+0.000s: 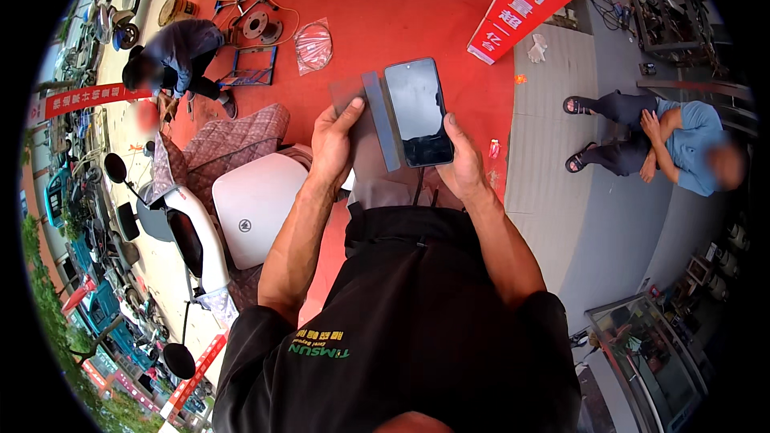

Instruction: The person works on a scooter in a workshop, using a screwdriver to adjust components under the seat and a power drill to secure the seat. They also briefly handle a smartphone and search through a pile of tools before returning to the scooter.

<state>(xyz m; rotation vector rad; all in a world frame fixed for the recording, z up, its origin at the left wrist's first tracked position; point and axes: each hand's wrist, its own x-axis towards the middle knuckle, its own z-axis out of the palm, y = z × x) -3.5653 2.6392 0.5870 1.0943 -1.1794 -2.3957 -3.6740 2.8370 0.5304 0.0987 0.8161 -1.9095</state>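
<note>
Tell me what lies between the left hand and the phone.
In the head view, part of a thin brownish panel and a blue-grey strip lie between the left hand and the phone.

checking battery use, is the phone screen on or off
Probably off: the phone in the right hand shows only pale and dark patches like reflections, no icons visible. Glare leaves some doubt.

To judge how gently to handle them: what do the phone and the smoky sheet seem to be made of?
Phone: front likely glass, dark and glossy, with pale reflections across it.
Smoky sheet: probably thin plastic, smooth and see-through, since the red floor shows dimly through it; glass can't be ruled out.
</note>
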